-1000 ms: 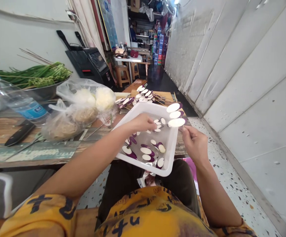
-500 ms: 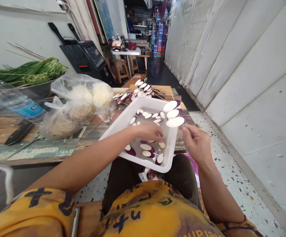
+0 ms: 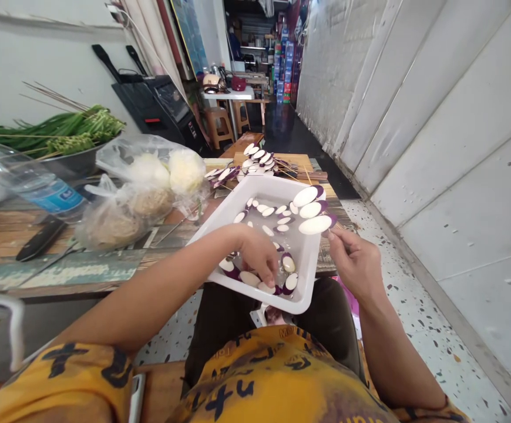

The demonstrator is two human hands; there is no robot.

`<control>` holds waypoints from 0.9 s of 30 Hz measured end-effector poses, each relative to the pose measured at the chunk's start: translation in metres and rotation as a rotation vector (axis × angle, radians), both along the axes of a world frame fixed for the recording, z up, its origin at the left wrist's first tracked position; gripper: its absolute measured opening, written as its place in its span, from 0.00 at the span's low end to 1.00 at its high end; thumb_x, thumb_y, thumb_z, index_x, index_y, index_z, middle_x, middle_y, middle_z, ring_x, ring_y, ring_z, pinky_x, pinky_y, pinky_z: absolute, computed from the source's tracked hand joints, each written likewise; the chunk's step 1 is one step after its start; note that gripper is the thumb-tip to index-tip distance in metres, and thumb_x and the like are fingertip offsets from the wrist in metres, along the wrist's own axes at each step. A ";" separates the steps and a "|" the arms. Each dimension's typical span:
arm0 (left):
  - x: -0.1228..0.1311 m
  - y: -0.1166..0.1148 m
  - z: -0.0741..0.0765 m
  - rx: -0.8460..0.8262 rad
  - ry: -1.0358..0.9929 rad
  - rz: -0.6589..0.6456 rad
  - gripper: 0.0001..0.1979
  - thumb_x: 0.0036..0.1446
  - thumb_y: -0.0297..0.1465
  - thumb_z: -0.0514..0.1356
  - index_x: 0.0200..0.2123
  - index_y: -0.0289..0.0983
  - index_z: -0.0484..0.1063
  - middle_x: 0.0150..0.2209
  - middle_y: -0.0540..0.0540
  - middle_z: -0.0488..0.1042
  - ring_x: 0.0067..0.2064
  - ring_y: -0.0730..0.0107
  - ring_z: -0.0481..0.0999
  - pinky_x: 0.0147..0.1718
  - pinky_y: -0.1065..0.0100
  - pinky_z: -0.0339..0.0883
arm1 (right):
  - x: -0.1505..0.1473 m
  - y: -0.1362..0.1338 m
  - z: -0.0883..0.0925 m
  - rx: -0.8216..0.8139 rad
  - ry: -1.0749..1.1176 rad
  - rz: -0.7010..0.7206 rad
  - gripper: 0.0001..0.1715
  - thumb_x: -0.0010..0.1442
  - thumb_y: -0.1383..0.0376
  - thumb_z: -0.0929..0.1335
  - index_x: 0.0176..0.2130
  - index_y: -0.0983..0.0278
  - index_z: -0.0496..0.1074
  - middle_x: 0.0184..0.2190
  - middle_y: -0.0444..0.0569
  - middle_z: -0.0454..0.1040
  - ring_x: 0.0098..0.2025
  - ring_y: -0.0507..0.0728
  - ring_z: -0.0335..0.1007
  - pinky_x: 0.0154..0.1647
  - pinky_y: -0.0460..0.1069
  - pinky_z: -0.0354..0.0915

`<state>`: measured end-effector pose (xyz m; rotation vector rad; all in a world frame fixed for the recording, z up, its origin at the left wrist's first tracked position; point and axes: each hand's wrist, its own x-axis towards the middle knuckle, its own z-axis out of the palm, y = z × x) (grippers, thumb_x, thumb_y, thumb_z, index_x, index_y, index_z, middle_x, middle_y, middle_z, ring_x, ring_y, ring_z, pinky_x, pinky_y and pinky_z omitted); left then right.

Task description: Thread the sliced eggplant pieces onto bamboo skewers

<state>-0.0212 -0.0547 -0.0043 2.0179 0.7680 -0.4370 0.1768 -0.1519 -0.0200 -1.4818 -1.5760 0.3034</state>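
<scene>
As your right hand (image 3: 356, 257) pinches skewered eggplant slices (image 3: 315, 225) at the tub's (image 3: 310, 267) right rim, your left hand (image 3: 258, 255) is inside, its grip unclear.
White ovals, purple skin; your shirt (image 3: 277, 376) bears an "n"; the bottle's (image 3: 17, 170) blue label (image 3: 64, 198) is illegible.

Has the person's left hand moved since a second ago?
Yes. Judged against the tub, the left hand has moved toward the wearer: it was around the tub's middle, and its fingertips are now close to the near rim.
</scene>
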 end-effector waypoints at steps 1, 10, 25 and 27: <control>-0.001 0.000 0.001 -0.078 0.048 -0.028 0.09 0.32 0.35 0.70 0.22 0.42 0.80 0.20 0.49 0.74 0.23 0.70 0.66 0.24 0.70 0.59 | 0.000 0.000 0.000 -0.003 -0.002 -0.002 0.15 0.61 0.61 0.63 0.37 0.66 0.76 0.22 0.44 0.71 0.24 0.51 0.62 0.25 0.46 0.58; 0.001 0.011 0.000 0.215 0.144 -0.181 0.05 0.41 0.27 0.61 0.19 0.38 0.78 0.21 0.46 0.74 0.24 0.67 0.66 0.28 0.68 0.57 | 0.002 -0.007 0.005 0.013 -0.006 -0.010 0.14 0.60 0.61 0.63 0.35 0.66 0.76 0.20 0.42 0.67 0.21 0.50 0.58 0.23 0.45 0.56; -0.008 0.011 -0.012 -0.184 0.244 0.025 0.07 0.25 0.31 0.71 0.13 0.39 0.76 0.16 0.46 0.72 0.19 0.68 0.68 0.18 0.69 0.63 | 0.004 -0.007 0.002 0.000 0.030 -0.015 0.14 0.60 0.61 0.64 0.37 0.65 0.76 0.21 0.43 0.69 0.22 0.51 0.61 0.22 0.45 0.57; -0.009 0.012 -0.014 -0.185 0.293 0.028 0.09 0.23 0.31 0.72 0.13 0.39 0.76 0.13 0.46 0.69 0.17 0.68 0.67 0.17 0.68 0.63 | 0.005 -0.007 0.001 -0.003 0.024 -0.017 0.15 0.60 0.61 0.63 0.36 0.65 0.76 0.20 0.43 0.68 0.22 0.51 0.60 0.22 0.46 0.56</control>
